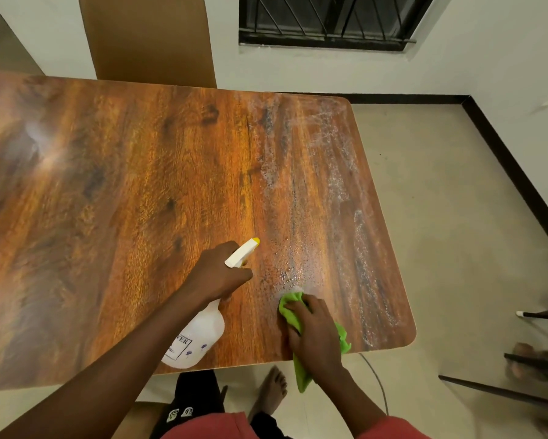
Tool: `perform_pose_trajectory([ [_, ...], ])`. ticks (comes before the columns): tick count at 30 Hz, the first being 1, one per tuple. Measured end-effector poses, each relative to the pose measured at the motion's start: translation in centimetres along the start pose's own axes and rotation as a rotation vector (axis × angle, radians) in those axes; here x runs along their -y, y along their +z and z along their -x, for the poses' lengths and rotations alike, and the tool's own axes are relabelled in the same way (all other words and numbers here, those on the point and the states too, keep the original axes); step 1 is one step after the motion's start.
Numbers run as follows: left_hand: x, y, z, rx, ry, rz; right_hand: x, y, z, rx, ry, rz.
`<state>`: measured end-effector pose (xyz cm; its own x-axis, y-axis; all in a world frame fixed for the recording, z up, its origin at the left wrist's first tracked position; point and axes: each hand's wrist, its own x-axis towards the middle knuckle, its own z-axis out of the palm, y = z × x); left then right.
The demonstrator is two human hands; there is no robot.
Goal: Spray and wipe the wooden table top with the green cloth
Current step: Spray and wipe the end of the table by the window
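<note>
The wooden table top fills most of the view, with wet spray droplets and streaks over its right side. My left hand grips the neck of a white spray bottle with a yellow nozzle tip, held over the near edge and pointing right. Just to the right, my right hand presses a crumpled green cloth onto the wet wood near the front right corner. Part of the cloth hangs off the table edge below my wrist.
A brown chair back stands behind the table's far edge. A barred window is on the white wall. Beige floor lies to the right, with dark chair legs and another person's foot at the lower right. My bare foot is under the table edge.
</note>
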<state>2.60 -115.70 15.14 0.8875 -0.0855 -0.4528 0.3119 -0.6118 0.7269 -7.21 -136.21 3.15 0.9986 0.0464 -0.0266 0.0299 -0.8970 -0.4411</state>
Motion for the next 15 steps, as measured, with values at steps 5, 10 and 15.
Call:
perform_pose_trajectory([
  [5, 0.1, -0.1, -0.3, 0.017, -0.011, 0.006, 1.6, 0.8, -3.8, -0.114, 0.192, -0.063],
  [10, -0.3, -0.1, -1.3, 0.029, -0.017, 0.068, 2.4, 1.4, -1.1, -0.006, 0.038, -0.019],
  [15, -0.3, -0.7, -2.1, 0.028, -0.008, 0.098, 0.8, 0.6, -3.0, -0.134, 0.209, -0.097],
])
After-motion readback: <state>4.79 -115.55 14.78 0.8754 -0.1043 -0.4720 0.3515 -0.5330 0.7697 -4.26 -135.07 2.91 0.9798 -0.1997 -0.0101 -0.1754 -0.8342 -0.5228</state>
